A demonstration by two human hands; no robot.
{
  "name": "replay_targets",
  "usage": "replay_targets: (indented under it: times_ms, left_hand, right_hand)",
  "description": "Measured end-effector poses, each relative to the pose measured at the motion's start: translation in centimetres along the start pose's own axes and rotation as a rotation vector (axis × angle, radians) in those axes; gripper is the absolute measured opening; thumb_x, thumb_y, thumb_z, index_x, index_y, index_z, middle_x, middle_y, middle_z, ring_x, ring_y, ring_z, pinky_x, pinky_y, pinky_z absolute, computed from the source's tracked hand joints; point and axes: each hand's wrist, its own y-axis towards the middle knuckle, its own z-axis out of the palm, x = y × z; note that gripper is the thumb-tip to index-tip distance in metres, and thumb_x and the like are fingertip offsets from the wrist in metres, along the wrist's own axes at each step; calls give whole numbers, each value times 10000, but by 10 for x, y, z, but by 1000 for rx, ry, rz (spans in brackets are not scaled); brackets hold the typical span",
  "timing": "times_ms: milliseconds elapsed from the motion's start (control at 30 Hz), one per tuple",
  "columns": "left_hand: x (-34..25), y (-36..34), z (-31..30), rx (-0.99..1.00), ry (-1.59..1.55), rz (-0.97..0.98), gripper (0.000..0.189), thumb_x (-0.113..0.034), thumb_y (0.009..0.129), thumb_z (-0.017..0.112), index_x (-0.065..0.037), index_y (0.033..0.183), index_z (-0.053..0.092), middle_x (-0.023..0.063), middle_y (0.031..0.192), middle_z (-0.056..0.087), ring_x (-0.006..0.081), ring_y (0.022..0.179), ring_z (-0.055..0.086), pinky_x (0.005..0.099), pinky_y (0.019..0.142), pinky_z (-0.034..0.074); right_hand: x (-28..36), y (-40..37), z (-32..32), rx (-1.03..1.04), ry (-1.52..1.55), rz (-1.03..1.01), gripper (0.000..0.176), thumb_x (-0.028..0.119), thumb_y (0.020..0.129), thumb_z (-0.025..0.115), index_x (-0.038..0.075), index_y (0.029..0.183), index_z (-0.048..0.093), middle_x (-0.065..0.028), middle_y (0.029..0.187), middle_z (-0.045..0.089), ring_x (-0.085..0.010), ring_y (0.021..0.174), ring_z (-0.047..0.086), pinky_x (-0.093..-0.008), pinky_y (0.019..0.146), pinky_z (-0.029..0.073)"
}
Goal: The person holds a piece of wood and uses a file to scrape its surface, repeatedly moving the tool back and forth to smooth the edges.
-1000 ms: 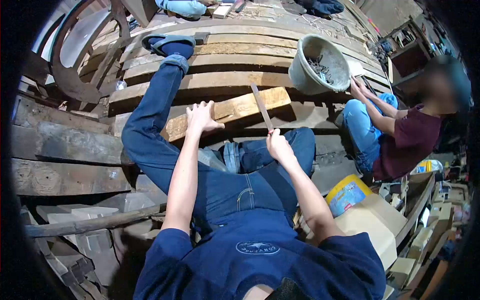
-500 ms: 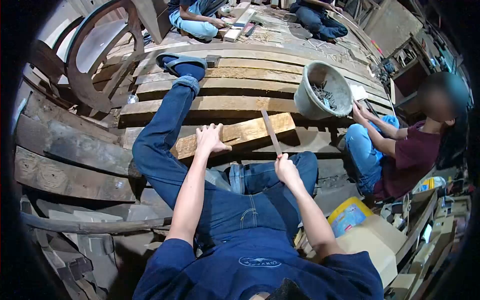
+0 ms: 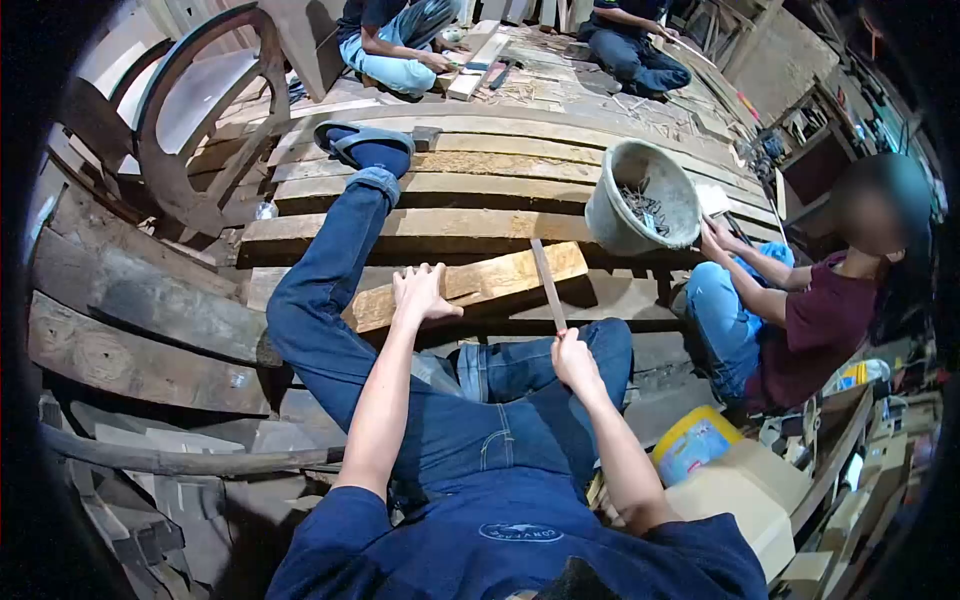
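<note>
A light wooden block (image 3: 510, 277) lies slanted across the planks in front of me. My left hand (image 3: 422, 293) rests on its left part, fingers spread over the top and thumb toward the right. My right hand (image 3: 575, 360) is closed round the lower end of a long flat strip tool (image 3: 548, 285), which looks like a file or blade. The tool points up and slightly left, over or against the block's right part; whether it touches the wood I cannot tell.
A grey bucket (image 3: 643, 205) with dark metal pieces stands beyond the block, beside a seated person (image 3: 820, 310) at the right. Two more people sit at the back. A curved wooden frame (image 3: 150, 110) stands left; a yellow-rimmed container (image 3: 697, 445) is lower right.
My right hand and the tool have moved slightly down in view. The bucket and block also appear a little lower. My left hand keeps its place on the block.
</note>
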Motion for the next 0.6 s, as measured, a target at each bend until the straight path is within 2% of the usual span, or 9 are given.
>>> replay_targets:
  times_ms: [100,167,300,333,367,433,533,567,600]
  left_hand:
    - [3,4,3,-23,-4,3,1065,-633,537,860,-152,1422,517,153,1368,579,369,1299,507,584,1077,349]
    - [3,3,10,-120,11,8,1038,-626,532,866,-145,1393,545,161,1341,596,373,1297,509,577,1076,353]
    - [2,-1,3,-79,30,19,1064,-672,541,850,-142,1406,527,162,1360,585,373,1301,509,589,1073,358]
    - [6,4,22,-218,66,25,1090,-712,533,839,-129,1400,527,163,1366,580,373,1298,516,596,1081,356]
    - [4,2,18,-192,42,16,1106,-737,517,833,-118,1385,538,167,1362,581,378,1305,512,599,1092,351]
    - [0,2,4,-63,31,-6,1125,-745,509,833,-124,1395,528,168,1379,568,378,1322,498,604,1098,346]
    - [-4,-1,-2,-47,11,-20,1086,-691,529,852,-140,1407,526,168,1397,566,385,1338,492,588,1112,336]
    - [-5,-1,-3,-66,15,-19,1083,-683,524,857,-137,1402,533,173,1387,576,392,1329,498,580,1105,345]
    - [-2,1,2,-77,-8,-14,1072,-672,527,858,-129,1395,544,178,1383,581,397,1326,498,566,1100,353]
  right_hand:
    - [3,52,24,-70,44,-36,300,311,1025,482,30,1129,465,-307,867,694,-499,846,689,-596,766,554]
    - [1,85,43,-215,11,-165,289,306,1020,486,36,1120,470,-288,832,700,-477,800,701,-576,682,570]
    - [2,70,23,-139,-17,-120,309,312,1019,480,10,1085,473,-295,823,695,-480,775,701,-570,684,577]
    - [8,43,5,-85,-33,-86,339,316,1016,476,-14,1092,472,-320,857,692,-495,814,698,-572,721,574]
    - [9,27,-6,-30,-12,-40,347,318,1012,475,-17,1101,473,-342,915,688,-502,890,693,-583,804,557]
    - [6,1,-21,96,-35,11,374,334,1019,455,-23,1130,476,-362,979,678,-507,971,677,-590,886,528]
    - [8,25,-11,95,26,83,423,347,1035,406,-42,1191,465,-385,1054,656,-512,1030,655,-600,920,507]
    - [9,40,-2,59,68,36,416,349,1037,403,-37,1178,468,-374,1051,662,-502,1028,659,-601,916,507]
    - [13,58,5,16,63,21,391,346,1037,408,-22,1152,475,-339,998,684,-502,971,675,-597,862,533]
